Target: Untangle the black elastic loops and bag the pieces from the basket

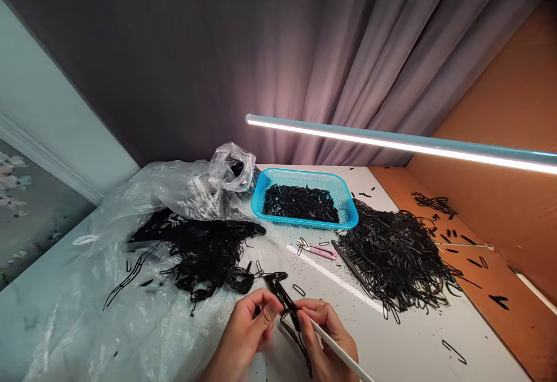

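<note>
Grey curtain (300, 80) | white table (404, 347) | right hand (327, 335) holding black strands (287, 299)

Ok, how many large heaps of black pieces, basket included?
3: one heap in the blue perforated basket, a second to its right, a third to its lower left by the clear plastic sheeting. More may be hidden under the plastic.

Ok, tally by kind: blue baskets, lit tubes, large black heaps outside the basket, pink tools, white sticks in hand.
Blue basket: 1
Lit tube: 1
Large black heaps: 2
Pink tool: 1
White stick, in the right hand: 1
Total: 6
</note>
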Demonstrator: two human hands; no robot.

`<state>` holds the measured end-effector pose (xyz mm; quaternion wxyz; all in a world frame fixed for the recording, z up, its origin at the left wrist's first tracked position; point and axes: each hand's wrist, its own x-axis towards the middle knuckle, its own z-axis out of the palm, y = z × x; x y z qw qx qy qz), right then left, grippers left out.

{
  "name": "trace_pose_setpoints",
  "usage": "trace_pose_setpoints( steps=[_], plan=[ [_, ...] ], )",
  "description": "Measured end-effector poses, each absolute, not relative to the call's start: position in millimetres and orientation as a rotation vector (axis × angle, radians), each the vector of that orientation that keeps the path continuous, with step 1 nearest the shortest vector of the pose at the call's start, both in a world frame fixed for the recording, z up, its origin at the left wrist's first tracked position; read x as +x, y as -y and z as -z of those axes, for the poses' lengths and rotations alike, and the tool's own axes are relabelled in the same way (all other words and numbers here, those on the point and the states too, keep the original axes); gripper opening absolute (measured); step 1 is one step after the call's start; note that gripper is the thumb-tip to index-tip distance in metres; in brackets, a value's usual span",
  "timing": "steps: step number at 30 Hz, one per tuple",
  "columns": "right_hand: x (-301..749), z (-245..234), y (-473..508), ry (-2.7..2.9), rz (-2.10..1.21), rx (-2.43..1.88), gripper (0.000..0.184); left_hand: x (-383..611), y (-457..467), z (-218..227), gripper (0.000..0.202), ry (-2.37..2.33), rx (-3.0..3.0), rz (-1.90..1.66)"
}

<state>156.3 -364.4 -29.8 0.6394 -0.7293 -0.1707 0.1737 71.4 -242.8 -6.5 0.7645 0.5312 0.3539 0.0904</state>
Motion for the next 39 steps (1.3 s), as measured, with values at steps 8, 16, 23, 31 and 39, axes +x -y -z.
trace_pose_setpoints(
  steps=[8,16,23,31,39],
  plan=[
    [152.0,34.0,361.6,0.478,-0.496,-1.577,0.029,73.1,234.9,5.3,0.013,-0.775,1.660,-0.205],
    [156.0,33.5,362.5,0.410,-0.712,-1.308,0.029,68.5,230.8,-6.8,0.010,-0.664,1.604,-0.100],
    [153.4,40.6,365.5,0.390,-0.643,-1.434,0.030,64.5,229.2,-4.1,0.016,-0.614,1.898,-0.022],
    [151.7,38.6,365.4,0.439,-0.634,-1.473,0.033,66.4,230.1,12.3,0.016,-0.649,2.009,-0.069],
    [153.0,27.9,362.7,0.353,-0.708,-1.344,0.030,60.5,224.4,3.6,0.017,-0.520,1.493,-0.032]
  ],
)
